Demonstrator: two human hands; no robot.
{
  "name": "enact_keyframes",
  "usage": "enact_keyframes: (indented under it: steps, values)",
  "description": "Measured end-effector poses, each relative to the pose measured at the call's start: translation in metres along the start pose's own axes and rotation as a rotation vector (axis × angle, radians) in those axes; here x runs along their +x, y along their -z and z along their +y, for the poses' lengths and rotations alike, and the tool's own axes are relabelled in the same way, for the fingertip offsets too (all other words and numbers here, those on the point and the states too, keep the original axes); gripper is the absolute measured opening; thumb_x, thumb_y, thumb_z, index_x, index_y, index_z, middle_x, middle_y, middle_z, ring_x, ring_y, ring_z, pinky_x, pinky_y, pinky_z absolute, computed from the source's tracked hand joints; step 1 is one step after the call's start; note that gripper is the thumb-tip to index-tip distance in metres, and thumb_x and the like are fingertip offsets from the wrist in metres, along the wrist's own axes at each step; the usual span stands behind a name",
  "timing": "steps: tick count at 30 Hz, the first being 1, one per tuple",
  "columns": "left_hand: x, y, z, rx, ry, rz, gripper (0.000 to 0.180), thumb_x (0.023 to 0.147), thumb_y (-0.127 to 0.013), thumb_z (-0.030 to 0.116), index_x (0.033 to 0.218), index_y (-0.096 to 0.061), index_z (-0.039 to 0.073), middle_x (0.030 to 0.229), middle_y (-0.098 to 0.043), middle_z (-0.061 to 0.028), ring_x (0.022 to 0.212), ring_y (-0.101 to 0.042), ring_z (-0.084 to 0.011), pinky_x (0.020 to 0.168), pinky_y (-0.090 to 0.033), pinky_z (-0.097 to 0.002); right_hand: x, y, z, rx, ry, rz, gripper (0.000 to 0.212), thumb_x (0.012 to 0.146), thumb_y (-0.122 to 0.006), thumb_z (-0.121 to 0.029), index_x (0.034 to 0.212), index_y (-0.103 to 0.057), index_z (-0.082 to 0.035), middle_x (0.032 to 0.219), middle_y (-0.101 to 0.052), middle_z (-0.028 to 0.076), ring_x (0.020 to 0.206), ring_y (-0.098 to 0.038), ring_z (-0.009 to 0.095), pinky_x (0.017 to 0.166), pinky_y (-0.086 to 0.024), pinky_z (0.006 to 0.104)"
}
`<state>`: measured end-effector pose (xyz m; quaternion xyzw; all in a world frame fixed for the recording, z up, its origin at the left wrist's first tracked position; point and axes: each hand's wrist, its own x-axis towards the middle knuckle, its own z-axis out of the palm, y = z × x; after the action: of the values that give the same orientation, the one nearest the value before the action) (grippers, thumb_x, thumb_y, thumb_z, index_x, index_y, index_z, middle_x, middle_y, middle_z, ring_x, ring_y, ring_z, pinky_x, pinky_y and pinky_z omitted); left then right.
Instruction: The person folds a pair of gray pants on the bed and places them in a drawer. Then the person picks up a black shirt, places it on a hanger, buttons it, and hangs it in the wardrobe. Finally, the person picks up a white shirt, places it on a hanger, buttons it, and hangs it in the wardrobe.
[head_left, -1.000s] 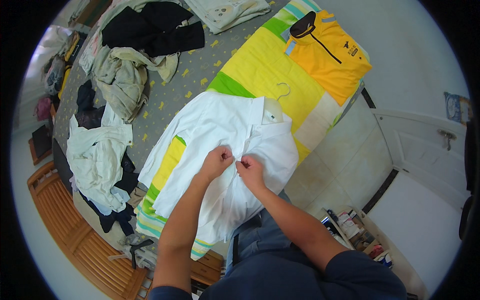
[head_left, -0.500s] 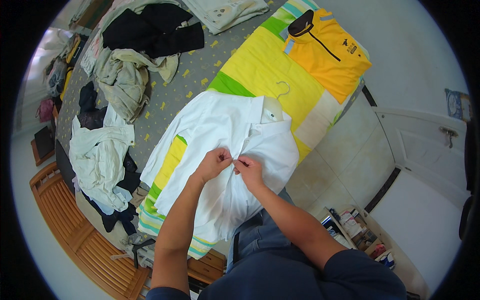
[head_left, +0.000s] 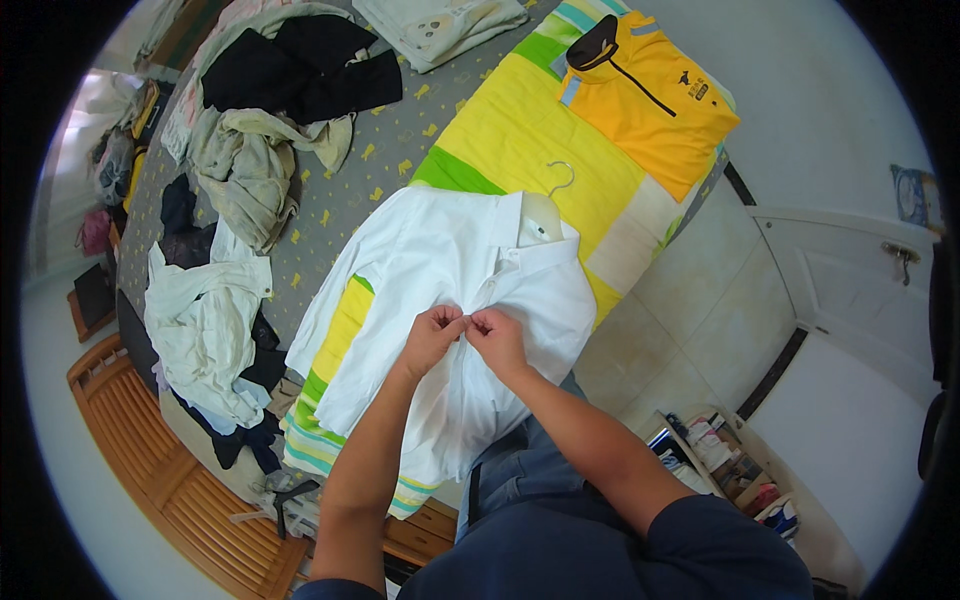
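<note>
A white long-sleeved shirt lies front up over the near end of the bed, its lower part hanging toward me. A hanger sits inside its collar, with the metal hook sticking out above. At the middle of the front placket, my left hand pinches one edge of the shirt. Right beside it, my right hand pinches the other edge, the fingertips of both nearly touching. Any button between them is hidden by the fingers.
A folded yellow jacket rests on the yellow and green quilt. Rumpled pale clothes and a black garment lie on the grey bedsheet. A wooden headboard is at left, a white door and an open drawer at right.
My hands stay at the same spot on the placket, with the right fingers shifting slightly and curling closer to the left ones. The whole view has moved a little.
</note>
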<state>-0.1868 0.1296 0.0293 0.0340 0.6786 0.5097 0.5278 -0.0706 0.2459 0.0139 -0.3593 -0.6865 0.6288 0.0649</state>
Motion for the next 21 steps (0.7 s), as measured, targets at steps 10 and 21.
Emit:
enact_keyframes:
  steps: [10,21]
  values:
    - [-0.004,-0.009,-0.022,0.125,-0.097,0.181,0.015,0.103,-0.057,0.014,0.099,-0.062,0.001,0.083,-0.059,0.0004,0.075,-0.051,-0.0086,0.070,-0.045,-0.0260,-0.004,-0.011,0.018,0.092,-0.019,0.027,0.006,0.088,-0.072,-0.006,0.089,-0.068,-0.002,0.077,-0.067,0.004,0.063,-0.061,0.012,0.057,-0.049,0.0274]
    - [-0.003,-0.016,-0.017,0.341,-0.130,0.267,0.016,0.102,-0.059,0.014,0.101,-0.063,-0.001,0.078,-0.063,-0.0061,0.068,-0.056,-0.0158,0.065,-0.047,-0.0319,0.003,-0.015,0.019,0.597,-0.498,-0.030,0.005,0.089,-0.069,-0.005,0.087,-0.066,-0.001,0.071,-0.062,0.002,0.058,-0.056,0.010,0.052,-0.044,0.0253]
